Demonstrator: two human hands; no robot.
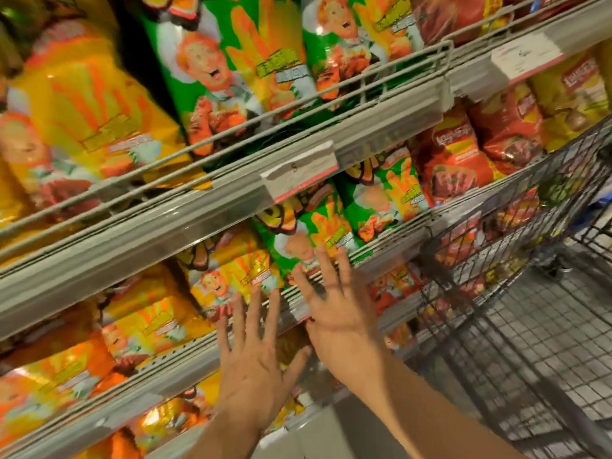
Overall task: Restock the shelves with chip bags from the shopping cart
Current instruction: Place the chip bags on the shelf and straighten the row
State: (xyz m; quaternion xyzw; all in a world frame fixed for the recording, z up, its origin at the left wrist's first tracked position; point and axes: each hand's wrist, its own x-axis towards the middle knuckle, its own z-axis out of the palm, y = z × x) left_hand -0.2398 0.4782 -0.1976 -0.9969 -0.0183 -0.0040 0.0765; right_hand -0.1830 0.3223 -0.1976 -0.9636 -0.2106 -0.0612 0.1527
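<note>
Both bare forearms reach up from the bottom of the view, and neither hand holds anything: the left hand (pixel 255 362) has its fingers straight and fanned apart just short of a yellow foil chip bag (pixel 228 276), while the right hand (pixel 337 309) is spread the same way, fingertips at the wire lip of the grey metal shelf (pixel 185 226) and the green foil chip bag (pixel 308 236) behind it. Those puffed bags fill the tilted shelves, yellow to the left, green in the middle, with red foil chip bags (pixel 463 160) further right. More stock, I'd judge, waits in the dark wire shopping cart (pixel 516 293) close on the right, where packets show through the mesh. Such bags should be very light, slick and crackly, air-cushioned yet easy to crush, so a soft pinch at the crimped top seam or a flat palm on each face seems wisest. Low wire rails along each shelf front and the white price tag holder (pixel 299 170) jutting out stand in the way of sliding anything straight in
</note>
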